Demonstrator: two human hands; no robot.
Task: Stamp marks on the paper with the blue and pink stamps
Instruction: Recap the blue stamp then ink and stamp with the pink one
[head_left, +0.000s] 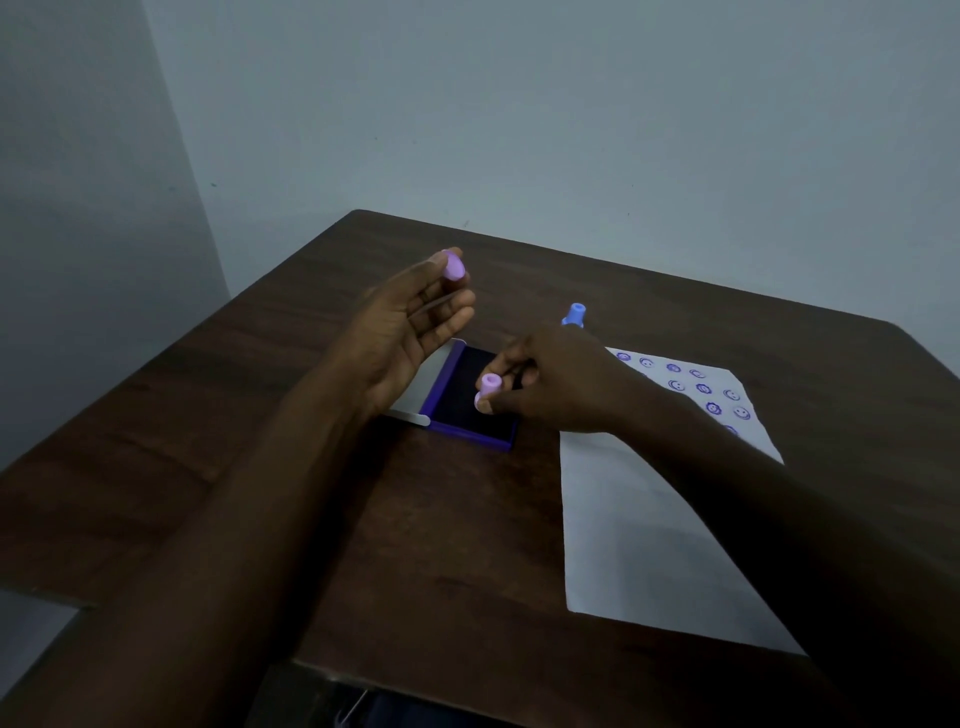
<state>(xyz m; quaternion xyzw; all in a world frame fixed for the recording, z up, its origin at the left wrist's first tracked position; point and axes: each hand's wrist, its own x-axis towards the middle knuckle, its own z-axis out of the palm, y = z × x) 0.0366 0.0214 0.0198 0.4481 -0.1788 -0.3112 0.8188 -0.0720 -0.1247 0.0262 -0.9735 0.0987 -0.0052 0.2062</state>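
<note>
While a dark wooden table (311, 415) fills the head view, two bare hands are seen raised over it. A pink cap (453, 265) is pinched between the thumb and fingertips of the left hand (410, 332), whose other fingers are loosely spread, palm turned inward. The pink stamp (488, 388) is gripped by the thumb and fingers of the right hand (550, 384), and is held over the dark pad of an open purple ink pad (467, 410); whether it touches the pad cannot be told. A blue stamp (575, 315) is seen just behind the right hand. White paper (634, 519) lies to the right of the ink pad, with rows of purple stamped marks (701, 388) at its far end.
</note>
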